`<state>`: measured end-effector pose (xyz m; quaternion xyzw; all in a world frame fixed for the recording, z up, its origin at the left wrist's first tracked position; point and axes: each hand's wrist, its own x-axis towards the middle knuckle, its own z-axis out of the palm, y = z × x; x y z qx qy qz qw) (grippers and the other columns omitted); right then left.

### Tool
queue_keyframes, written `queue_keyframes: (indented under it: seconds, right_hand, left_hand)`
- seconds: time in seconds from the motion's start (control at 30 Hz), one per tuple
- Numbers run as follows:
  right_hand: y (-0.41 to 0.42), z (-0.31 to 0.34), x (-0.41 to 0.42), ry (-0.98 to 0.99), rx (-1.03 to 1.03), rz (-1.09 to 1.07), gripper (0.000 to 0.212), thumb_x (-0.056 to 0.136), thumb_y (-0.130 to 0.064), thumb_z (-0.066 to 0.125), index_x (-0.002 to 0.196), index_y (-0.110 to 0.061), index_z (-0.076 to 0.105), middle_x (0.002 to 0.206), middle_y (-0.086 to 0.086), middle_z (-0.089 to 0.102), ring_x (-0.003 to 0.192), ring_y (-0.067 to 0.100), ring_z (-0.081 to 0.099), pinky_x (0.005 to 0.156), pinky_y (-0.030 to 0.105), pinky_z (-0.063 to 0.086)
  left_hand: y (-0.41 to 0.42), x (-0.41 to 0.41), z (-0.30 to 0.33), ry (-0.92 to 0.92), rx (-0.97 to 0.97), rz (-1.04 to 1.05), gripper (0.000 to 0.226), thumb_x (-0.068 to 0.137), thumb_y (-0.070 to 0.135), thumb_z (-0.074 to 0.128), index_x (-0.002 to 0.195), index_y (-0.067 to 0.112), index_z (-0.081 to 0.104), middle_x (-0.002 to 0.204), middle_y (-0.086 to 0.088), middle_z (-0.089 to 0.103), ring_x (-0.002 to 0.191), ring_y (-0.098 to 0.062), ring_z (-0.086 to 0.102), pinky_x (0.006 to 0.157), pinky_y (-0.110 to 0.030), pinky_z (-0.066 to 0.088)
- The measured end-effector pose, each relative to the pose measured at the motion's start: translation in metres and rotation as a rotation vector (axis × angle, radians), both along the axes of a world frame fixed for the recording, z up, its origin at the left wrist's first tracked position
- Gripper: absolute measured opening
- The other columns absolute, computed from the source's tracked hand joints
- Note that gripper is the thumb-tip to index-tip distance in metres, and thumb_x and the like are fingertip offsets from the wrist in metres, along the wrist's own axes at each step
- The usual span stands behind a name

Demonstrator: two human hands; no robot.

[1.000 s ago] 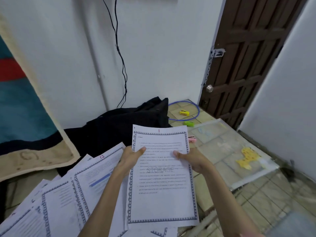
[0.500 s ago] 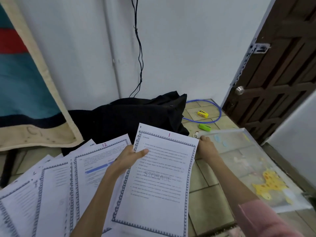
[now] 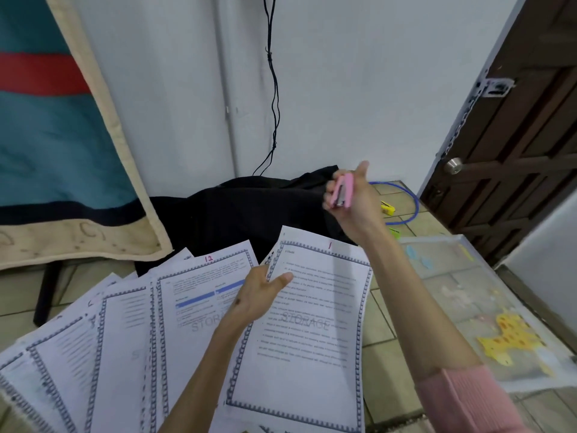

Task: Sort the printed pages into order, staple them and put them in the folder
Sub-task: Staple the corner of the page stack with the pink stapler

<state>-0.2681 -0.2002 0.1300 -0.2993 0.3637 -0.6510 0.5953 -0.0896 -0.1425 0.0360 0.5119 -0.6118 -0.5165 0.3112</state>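
Note:
My left hand (image 3: 260, 290) pinches the left edge of a bordered printed page (image 3: 309, 335) marked 1 in red, with more sheets stacked under it. My right hand (image 3: 352, 201) is raised above the page's top edge and grips a small pink stapler (image 3: 342, 191). Several more bordered pages (image 3: 131, 332) lie fanned out on the tiled floor to the left; the nearest is marked 12. A clear plastic folder (image 3: 462, 295) with a yellow giraffe print lies flat on the floor to the right.
A black cloth (image 3: 237, 214) is heaped against the white wall behind the pages. A blue cable loop (image 3: 412, 204), a yellow object (image 3: 388, 208) and a green one (image 3: 396, 233) lie near the brown door (image 3: 515, 135). A blanket (image 3: 56, 135) hangs at left.
My right hand left the page, reached to the floor by the folder and came up holding the pink stapler. My left hand kept its hold on page 1. The view swung left.

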Motion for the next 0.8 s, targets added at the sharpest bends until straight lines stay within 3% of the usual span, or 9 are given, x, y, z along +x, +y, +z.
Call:
queue_keyframes:
  seconds: [0.07,0.17,0.3,0.4,0.63,0.8]
  right_hand:
    - [0.002,0.001,0.018,-0.015,0.032,0.071,0.05,0.101,-0.041,0.025,0.069,-0.012,0.049,0.055,0.002,0.052,0.047,0.013,0.045,0.049,0.022,0.04]
    - [0.005,-0.002,0.034,-0.034,0.047,0.001,0.049,0.098,-0.029,0.03,0.055,-0.013,0.045,0.049,0.004,0.045,0.04,0.014,0.04,0.043,0.021,0.033]
    - [0.009,-0.013,0.043,0.417,-0.148,-0.195,0.062,0.103,-0.033,0.022,0.054,-0.013,0.054,0.048,0.004,0.055,0.043,0.016,0.051,0.047,0.023,0.041]
    - [0.015,-0.019,0.045,0.574,-0.27,-0.179,0.055,0.102,-0.037,0.023,0.064,-0.012,0.055,0.056,0.006,0.062,0.051,0.02,0.058,0.052,0.025,0.048]
    - [0.016,-0.023,0.054,0.65,-0.362,-0.242,0.055,0.092,-0.052,0.024,0.065,-0.014,0.053,0.057,0.012,0.058,0.052,0.023,0.057,0.053,0.026,0.045]
    - [0.014,-0.024,0.058,0.688,-0.373,-0.272,0.054,0.098,-0.04,0.021,0.061,-0.019,0.053,0.056,0.008,0.058,0.054,0.019,0.057,0.057,0.023,0.046]
  left_hand:
    - [0.003,0.001,0.0,0.012,-0.01,0.011,0.02,0.093,0.023,0.054,0.111,0.019,0.062,0.086,0.017,0.064,0.079,0.003,0.061,0.06,-0.008,0.049]
    - [0.007,0.001,0.001,0.037,-0.036,0.023,0.024,0.093,0.021,0.054,0.114,0.015,0.063,0.091,0.013,0.066,0.088,-0.006,0.064,0.068,-0.009,0.049]
    - [0.011,0.003,0.003,0.072,-0.043,0.033,0.02,0.093,0.02,0.054,0.11,0.014,0.064,0.088,0.016,0.065,0.081,0.002,0.063,0.063,-0.005,0.049]
    - [0.012,0.003,0.004,0.087,-0.045,0.02,0.018,0.093,0.02,0.054,0.108,0.016,0.064,0.086,0.019,0.065,0.079,0.006,0.061,0.062,-0.004,0.048]
    - [0.013,0.004,0.005,0.078,-0.061,-0.002,0.02,0.093,0.023,0.053,0.11,0.018,0.064,0.093,0.015,0.068,0.088,0.0,0.064,0.071,-0.01,0.05]
    - [0.014,0.003,0.006,0.072,-0.054,-0.017,0.018,0.094,0.024,0.053,0.108,0.02,0.064,0.093,0.014,0.069,0.09,-0.005,0.065,0.076,-0.017,0.051]
